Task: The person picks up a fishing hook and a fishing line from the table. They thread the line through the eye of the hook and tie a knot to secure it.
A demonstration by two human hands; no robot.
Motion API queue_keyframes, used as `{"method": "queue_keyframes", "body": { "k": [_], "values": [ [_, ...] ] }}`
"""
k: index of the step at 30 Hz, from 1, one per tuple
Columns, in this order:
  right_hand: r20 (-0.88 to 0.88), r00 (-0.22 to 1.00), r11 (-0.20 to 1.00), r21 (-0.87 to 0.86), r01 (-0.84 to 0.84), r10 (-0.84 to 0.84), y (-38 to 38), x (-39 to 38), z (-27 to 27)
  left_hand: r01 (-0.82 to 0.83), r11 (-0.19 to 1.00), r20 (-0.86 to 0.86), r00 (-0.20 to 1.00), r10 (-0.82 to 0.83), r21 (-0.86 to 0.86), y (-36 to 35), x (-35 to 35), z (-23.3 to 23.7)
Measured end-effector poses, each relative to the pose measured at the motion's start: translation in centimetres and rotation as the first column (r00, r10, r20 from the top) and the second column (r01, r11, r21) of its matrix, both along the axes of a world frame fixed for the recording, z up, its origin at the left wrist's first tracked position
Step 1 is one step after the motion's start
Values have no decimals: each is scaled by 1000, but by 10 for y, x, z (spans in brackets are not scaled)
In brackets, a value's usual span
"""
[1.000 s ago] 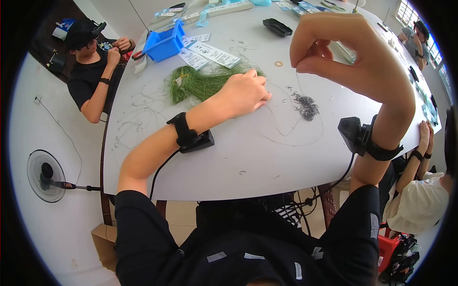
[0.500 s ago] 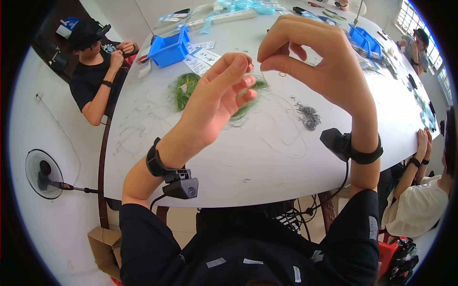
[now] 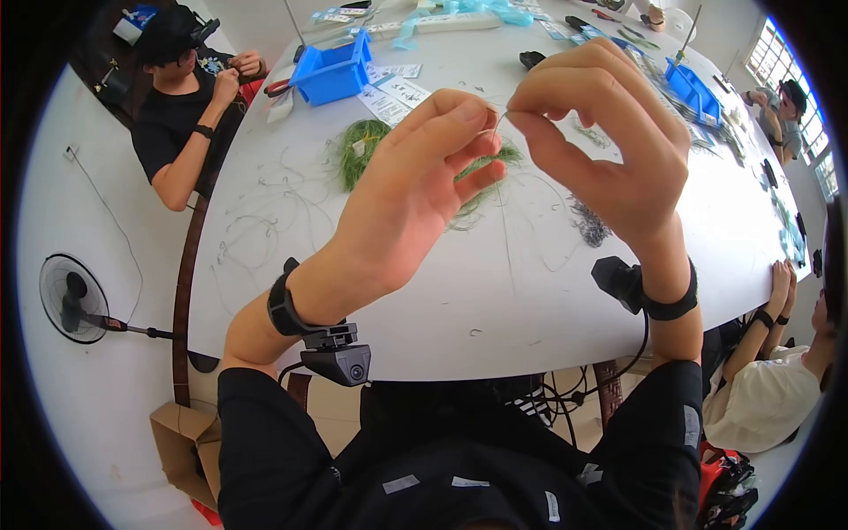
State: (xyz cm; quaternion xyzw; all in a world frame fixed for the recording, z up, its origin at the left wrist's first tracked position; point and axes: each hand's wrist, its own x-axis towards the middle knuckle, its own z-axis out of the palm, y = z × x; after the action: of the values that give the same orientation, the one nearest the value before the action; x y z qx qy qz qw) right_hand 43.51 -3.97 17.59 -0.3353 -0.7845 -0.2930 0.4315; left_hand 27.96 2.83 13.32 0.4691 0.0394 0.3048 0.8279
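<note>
My left hand (image 3: 411, 177) is raised over the table, thumb and index finger pinched together, the other fingers loosely curled. A thin strand of fishing line (image 3: 500, 121) runs from that pinch to the fingertips of my right hand (image 3: 609, 132), which pinch it from the right. Anything else small inside the left pinch is hidden. Behind my left hand lies a bundle of green fishing line (image 3: 355, 168), partly covered. A heap of small dark fish hooks (image 3: 592, 225) lies below my right hand, partly hidden by it.
A blue bin (image 3: 331, 75) stands on the white table (image 3: 424, 327) beside printed cards (image 3: 397, 93). Loose strands (image 3: 256, 212) lie at left. Another blue bin (image 3: 692, 93) is at far right. A co-worker (image 3: 181, 106) sits at left, another person (image 3: 764, 389) at right.
Both hands have shifted slightly right in view. My right hand has turned and lowered a little, and the strand between the fingertips now shows more clearly.
</note>
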Motion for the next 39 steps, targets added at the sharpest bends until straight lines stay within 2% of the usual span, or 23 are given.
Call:
{"method": "queue_keyframes", "body": {
  "k": [8, 16, 19, 22, 25, 27, 29, 32, 35, 39],
  "values": [
    [22, 998, 998, -25, -60, 61, 1, 6, -1, -65, 995, 36, 997, 63, 73, 0, -2, -3],
    [115, 992, 997, 51, -58, 51, 1, 2, -1, -24, 994, 40, 999, 19, 106, 0, -1, -5],
    [86, 993, 984, 151, -97, 85, 6, 4, -9, -48, 992, 40, 998, 44, 118, -3, -1, -4],
    [69, 996, 969, 239, -69, 54, 9, 0, -14, -88, 987, 19, 996, 86, 133, -12, 1, -2],
    [27, 997, 974, 211, -78, 74, 10, 3, -12, -95, 984, -60, 993, 105, 149, -15, 2, 8],
    [-25, 996, 985, 151, -86, 91, 7, 1, -11, -73, 973, -105, 990, 98, 218, -10, -1, 12],
    [-65, 991, 990, 92, -111, 117, 4, 0, -9, -33, 938, -130, 988, 82, 344, 2, -13, 14],
    [-86, 984, 988, 33, -153, 155, 1, 1, -7, -134, 877, -155, 961, 228, 461, -1, -18, 28],
    [-77, 983, 986, 3, -168, 168, -1, 2, -5, -200, 725, -106, 930, 353, 659, -2, -19, 26],
    [-68, 982, 985, 9, -174, 175, -2, 0, -7, -265, 641, -60, 897, 438, 720, 1, -22, 25]
  ]
}}
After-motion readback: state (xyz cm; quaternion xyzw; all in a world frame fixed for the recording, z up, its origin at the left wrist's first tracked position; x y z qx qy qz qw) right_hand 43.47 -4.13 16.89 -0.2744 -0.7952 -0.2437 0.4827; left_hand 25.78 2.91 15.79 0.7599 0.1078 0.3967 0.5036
